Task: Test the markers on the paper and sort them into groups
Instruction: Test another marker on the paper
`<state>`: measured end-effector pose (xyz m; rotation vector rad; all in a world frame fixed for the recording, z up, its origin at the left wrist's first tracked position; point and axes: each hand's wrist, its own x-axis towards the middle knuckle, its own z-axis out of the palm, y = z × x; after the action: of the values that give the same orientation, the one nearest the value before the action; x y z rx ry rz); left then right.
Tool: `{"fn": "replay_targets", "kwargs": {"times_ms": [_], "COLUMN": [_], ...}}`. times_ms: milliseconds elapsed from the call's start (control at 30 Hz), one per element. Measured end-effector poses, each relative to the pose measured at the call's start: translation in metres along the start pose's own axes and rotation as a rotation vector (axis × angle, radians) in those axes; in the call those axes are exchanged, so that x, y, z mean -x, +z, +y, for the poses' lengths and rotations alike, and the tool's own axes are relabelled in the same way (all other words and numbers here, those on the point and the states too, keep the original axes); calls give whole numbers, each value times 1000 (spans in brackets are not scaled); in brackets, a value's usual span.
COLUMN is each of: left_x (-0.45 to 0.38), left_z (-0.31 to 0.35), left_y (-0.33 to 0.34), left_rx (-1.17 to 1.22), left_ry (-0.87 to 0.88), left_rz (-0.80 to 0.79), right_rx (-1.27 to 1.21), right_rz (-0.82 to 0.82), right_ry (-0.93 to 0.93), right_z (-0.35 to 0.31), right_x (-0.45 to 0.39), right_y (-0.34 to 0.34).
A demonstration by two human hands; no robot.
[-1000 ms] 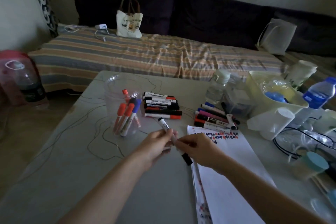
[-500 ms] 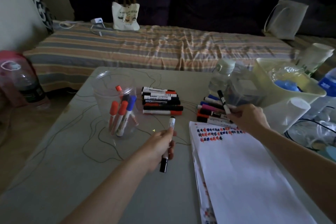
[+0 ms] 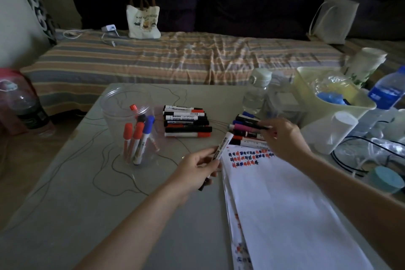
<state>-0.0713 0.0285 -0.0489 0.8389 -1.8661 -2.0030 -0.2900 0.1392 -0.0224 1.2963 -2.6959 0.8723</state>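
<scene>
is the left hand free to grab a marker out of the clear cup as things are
Probably not yet. The left hand already grips a white marker, so its fingers are taken. The path to the clear cup looks unobstructed, and its mouth is open.

The right hand (image 3: 282,138) has lowered its marker (image 3: 254,125) onto the pile (image 3: 247,136).

paper (image 3: 291,215): cut off by bottom edge | held marker (image 3: 222,147): lower end hidden by left hand (image 3: 198,167) | marker labels: unreadably small | right hand (image 3: 282,138): grip blurred
</scene>
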Motion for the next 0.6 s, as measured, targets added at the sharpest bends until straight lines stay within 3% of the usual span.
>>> {"fn": "replay_targets", "kwargs": {"times_ms": [100,167,267,367,467,600], "left_x": [7,15,26,33,36,36], "left_z": [5,7,9,13,16,20], "left_y": [2,5,8,3,-2,1], "left_rx": [-196,-363,-440,-315,16,417], "left_ry": [162,243,285,261,198,79], "left_rz": [-34,-67,-2,96,152,60], "right_rx": [-502,-515,-510,-723,-852,-698], "right_rz": [-222,-318,-276,-252,-298,-573], "right_ry": [190,187,199,342,335,222], "right_z": [-49,-67,-65,-53,-49,-58], "right_x": [36,58,79,90,98,105], "right_y": [-8,-9,-8,-17,-26,-26]}}
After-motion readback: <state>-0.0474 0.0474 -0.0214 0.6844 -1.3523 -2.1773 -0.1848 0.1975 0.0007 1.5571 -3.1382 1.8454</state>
